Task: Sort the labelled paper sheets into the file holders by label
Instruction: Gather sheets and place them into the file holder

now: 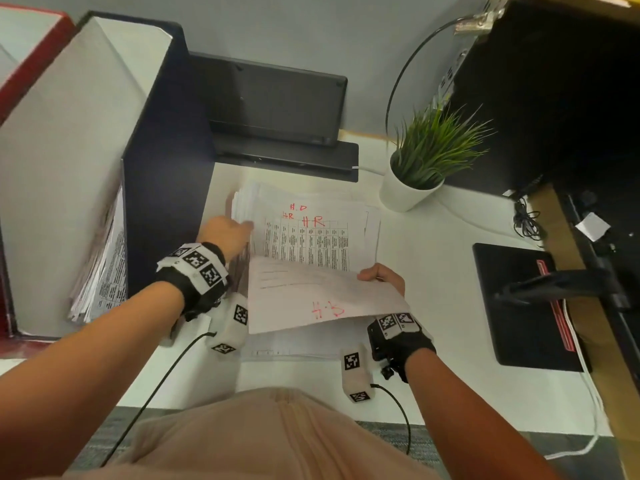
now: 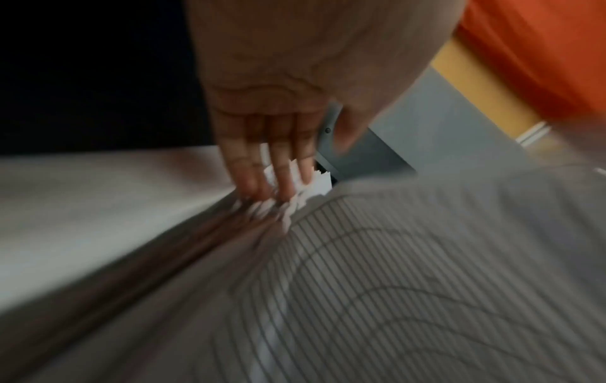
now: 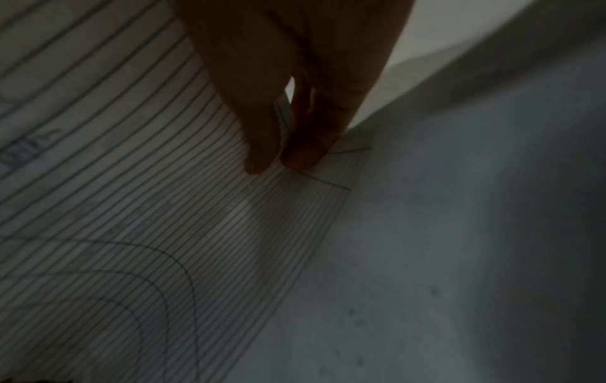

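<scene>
A stack of printed sheets lies on the white desk; its top sheet bears a table and red "HR" marks. My right hand pinches the right edge of a lifted lined sheet with a red label that reads roughly "H.D". From below, my right fingers press against that lined sheet. My left hand reaches to the stack's left edge, its straight fingers touching the fanned paper edges. A dark file holder with papers inside stands at the left, a red holder beyond it.
A potted green plant stands right of the stack. A black device sits against the back wall. A black mouse pad and cables lie at the right, beside a black computer case.
</scene>
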A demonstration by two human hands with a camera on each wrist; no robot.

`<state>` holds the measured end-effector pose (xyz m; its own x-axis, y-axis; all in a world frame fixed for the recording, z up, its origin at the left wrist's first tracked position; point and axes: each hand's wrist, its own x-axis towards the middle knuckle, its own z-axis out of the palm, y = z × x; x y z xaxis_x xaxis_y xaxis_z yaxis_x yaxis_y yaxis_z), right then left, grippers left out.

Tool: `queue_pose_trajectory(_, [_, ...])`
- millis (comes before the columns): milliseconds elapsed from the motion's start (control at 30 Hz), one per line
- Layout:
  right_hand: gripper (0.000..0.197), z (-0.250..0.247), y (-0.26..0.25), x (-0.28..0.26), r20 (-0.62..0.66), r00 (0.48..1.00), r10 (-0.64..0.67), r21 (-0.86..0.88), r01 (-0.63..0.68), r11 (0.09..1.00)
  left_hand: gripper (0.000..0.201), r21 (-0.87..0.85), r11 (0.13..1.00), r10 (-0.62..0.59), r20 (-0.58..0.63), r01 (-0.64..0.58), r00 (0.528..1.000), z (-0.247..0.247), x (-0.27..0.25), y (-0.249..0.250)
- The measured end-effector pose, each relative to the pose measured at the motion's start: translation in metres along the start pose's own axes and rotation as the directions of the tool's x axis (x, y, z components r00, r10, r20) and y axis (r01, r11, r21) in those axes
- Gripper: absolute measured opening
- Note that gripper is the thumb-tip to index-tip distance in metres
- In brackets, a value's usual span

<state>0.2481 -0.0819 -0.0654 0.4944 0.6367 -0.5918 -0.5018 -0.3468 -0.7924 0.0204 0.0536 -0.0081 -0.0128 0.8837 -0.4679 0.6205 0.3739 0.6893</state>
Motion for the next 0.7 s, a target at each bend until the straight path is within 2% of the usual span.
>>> queue_pose_trajectory(67, [0.039,0.0,0.003,0.001,-0.008,1.0,0.006,0.027,-0.006,1.0,0.04,0.277,0.961,0.017,0.011,-0.02,1.0,0.002,0.004,0.0])
queue_pose_trajectory(167, [0.035,0.003,0.002,-0.003,-0.001,1.0,-0.028,0.008,0.028,1.0,0.046,0.469,0.88,0.08,0.002,-0.072,0.997,0.006,0.001,0.007])
queue_pose_trajectory(267, [0.027,0.003,-0.001,-0.005,-0.02,0.999,-0.038,0.005,0.038,0.999,0.036,0.43,0.898,0.111,-0.024,-0.09,0.994,0.011,-0.001,0.011])
queue_pose_trajectory(333, [0.03,0.004,-0.002,-0.008,-0.009,0.988,-0.156,-0.039,0.156,0.987,0.025,0.379,0.915,0.161,-0.021,-0.141,0.987,0.012,-0.004,0.01])
queue_pose_trajectory(433, [0.032,0.008,-0.002,-0.015,0.043,0.941,-0.337,-0.358,0.329,0.874,0.027,0.423,0.878,0.253,-0.012,-0.224,0.967,0.014,-0.01,0.009])
queue_pose_trajectory(500, [0.032,0.008,-0.004,-0.013,0.047,0.926,-0.374,-0.47,0.351,0.81,0.034,0.456,0.845,0.317,-0.01,-0.278,0.948,0.015,-0.015,0.007])
queue_pose_trajectory(533, [0.032,0.008,-0.005,-0.011,0.041,0.926,-0.375,-0.49,0.346,0.8,0.034,0.471,0.823,0.372,-0.024,-0.318,0.928,0.015,-0.018,0.006])
queue_pose_trajectory(567, [0.032,0.008,-0.006,-0.011,0.035,0.927,-0.373,-0.504,0.339,0.794,0.032,0.48,0.792,0.458,-0.055,-0.379,0.887,0.015,-0.021,0.004])
queue_pose_trajectory(667, [0.035,0.005,-0.004,-0.007,0.01,0.923,-0.386,-0.489,0.341,0.803,0.021,0.361,0.68,0.712,-0.113,-0.639,0.693,0.013,-0.028,-0.002])
queue_pose_trajectory(700, [0.036,0.004,-0.005,-0.007,0.005,0.921,-0.389,-0.495,0.34,0.799,0.019,0.266,0.655,0.749,-0.11,-0.707,0.653,0.012,-0.03,-0.003])
